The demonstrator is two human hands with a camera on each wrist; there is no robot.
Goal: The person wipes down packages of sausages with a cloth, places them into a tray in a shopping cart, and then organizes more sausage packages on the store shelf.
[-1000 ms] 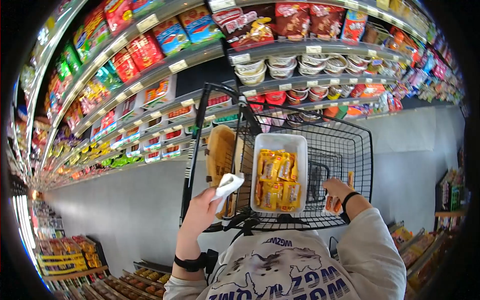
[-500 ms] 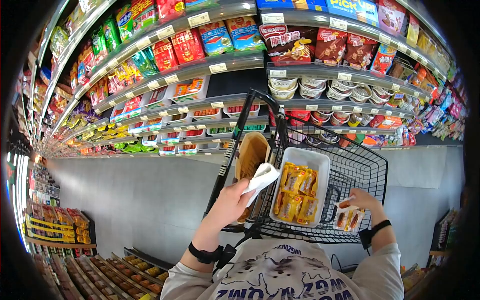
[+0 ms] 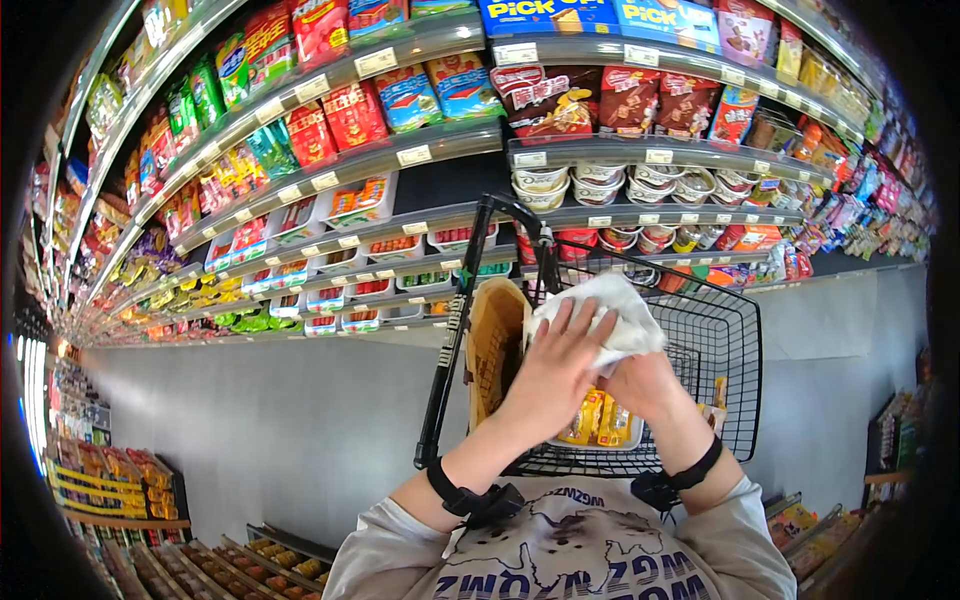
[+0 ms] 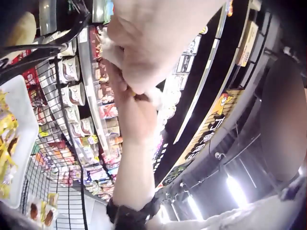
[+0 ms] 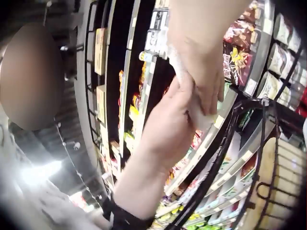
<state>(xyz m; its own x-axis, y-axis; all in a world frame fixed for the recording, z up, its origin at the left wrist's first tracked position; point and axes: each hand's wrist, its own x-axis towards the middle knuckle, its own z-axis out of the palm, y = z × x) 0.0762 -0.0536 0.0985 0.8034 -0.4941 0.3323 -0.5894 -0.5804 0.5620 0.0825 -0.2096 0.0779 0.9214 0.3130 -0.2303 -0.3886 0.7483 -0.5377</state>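
In the head view my two hands meet over the cart, around a crumpled white tissue. My left hand lies across it from above, fingers extended and spread. My right hand is on the tissue's near side, its fingers hidden beneath. The right wrist view shows the left hand overlapping the right hand, with white tissue at their edges. Below them, a white tray of yellow-wrapped snack packets sits in the cart, partly covered by the hands.
A black wire shopping cart stands before me, with a brown paper bag at its handle side. Small clear packets lie inside near the tray. Shelves hold bagged sweets and white tubs.
The right hand has let go of the clear packets in the cart and moved left to the tissue. My left hand has brought the tissue rightward over the tray, spreading fingers across it.
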